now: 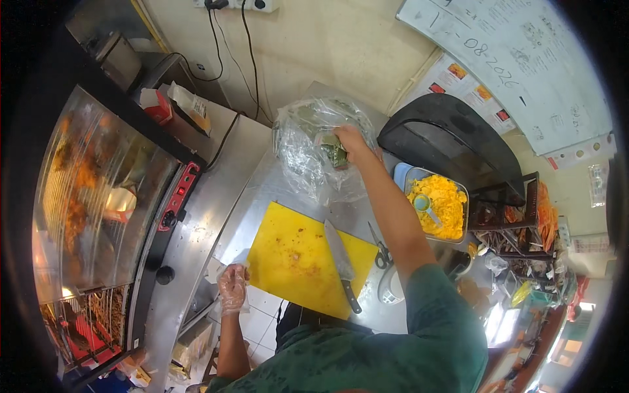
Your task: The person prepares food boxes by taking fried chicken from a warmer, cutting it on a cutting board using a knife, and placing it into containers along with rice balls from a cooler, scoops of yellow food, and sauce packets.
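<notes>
My right hand (353,142) is bare and grips a small clear packet with green contents (335,151), over a large clear plastic bag (304,142) on the steel table. My left hand (233,285) wears a clear disposable glove; its fingers are curled beside the left edge of the yellow cutting board (295,255), and whether they pinch anything cannot be made out. Brown crumbs and stains mark the board. A chef's knife with a black handle (340,255) lies across its right side. Scissors (381,253) lie just right of the board, under my right forearm.
At right, a clear container of yellow shredded food (442,196) holds a light-blue scoop (422,203). Behind it stands a black curved cover (452,142). A glass-fronted heated display cabinet (108,196) fills the left. A red-and-white carton (156,105) stands on the back-left counter.
</notes>
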### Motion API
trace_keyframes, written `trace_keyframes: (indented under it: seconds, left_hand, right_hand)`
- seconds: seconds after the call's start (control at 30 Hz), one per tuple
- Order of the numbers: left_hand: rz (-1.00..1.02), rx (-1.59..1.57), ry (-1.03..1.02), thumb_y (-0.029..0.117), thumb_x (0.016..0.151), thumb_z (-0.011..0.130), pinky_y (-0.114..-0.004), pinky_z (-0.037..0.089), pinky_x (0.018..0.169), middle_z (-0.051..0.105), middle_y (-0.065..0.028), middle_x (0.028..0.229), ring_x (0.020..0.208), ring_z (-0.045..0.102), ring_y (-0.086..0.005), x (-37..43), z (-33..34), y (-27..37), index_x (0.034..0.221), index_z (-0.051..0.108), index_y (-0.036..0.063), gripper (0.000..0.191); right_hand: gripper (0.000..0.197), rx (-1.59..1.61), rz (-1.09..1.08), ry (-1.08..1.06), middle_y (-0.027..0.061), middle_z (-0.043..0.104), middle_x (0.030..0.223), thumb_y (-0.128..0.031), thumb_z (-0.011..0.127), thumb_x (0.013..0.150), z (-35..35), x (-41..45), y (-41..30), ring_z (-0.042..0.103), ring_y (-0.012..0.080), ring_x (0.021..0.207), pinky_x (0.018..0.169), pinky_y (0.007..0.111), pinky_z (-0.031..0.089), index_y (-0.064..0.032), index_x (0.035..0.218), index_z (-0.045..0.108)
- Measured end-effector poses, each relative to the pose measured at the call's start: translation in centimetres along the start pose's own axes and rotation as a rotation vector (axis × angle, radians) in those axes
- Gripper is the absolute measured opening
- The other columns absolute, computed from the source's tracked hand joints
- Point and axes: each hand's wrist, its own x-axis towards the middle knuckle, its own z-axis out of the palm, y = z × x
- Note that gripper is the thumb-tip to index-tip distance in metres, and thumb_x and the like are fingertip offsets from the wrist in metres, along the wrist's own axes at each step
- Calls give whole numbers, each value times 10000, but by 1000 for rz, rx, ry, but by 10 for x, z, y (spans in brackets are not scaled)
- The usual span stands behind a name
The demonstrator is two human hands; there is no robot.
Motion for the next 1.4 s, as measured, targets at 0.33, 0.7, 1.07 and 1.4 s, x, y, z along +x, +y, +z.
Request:
trace_keyframes:
  seconds: [0.33,0.7,1.07,1.4]
  left_hand:
    - [-182,-482,-492,397,958,584,-312,544,676,573,-79,1173,954,595,-172,-7,160,149,1343,452,68,524]
    - [92,-180,-788,156,925,653,-280,501,784,619,-51,1092,980,589,-115,-185,335,129,1186,567,15,309]
    - [1021,1052,-617,379,859,688,-418,520,817,584,-205,1202,1021,611,-300,-288,541,184,1260,540,30,551]
    - [755,351,-555,327,910,665,-321,492,789,672,-129,983,843,622,-209,-312,442,169,1046,667,6,349]
  right_hand:
    - [49,-179,-572,82,-15,593,781,-107,591,933,12,-276,22,551,65,690,590,251,441,-65,955,602]
    - [122,98,-519,1076,-62,495,732,-210,547,984,-291,-592,76,394,4,572,498,176,325,-111,1050,572]
    - [738,-569,-465,1407,264,436,1348,-296,690,880,-507,-667,139,441,336,1249,1063,431,337,32,1428,321]
    - [260,-531,-195,1222,93,636,986,-38,602,881,-471,-820,302,619,175,841,774,301,489,-14,1139,589]
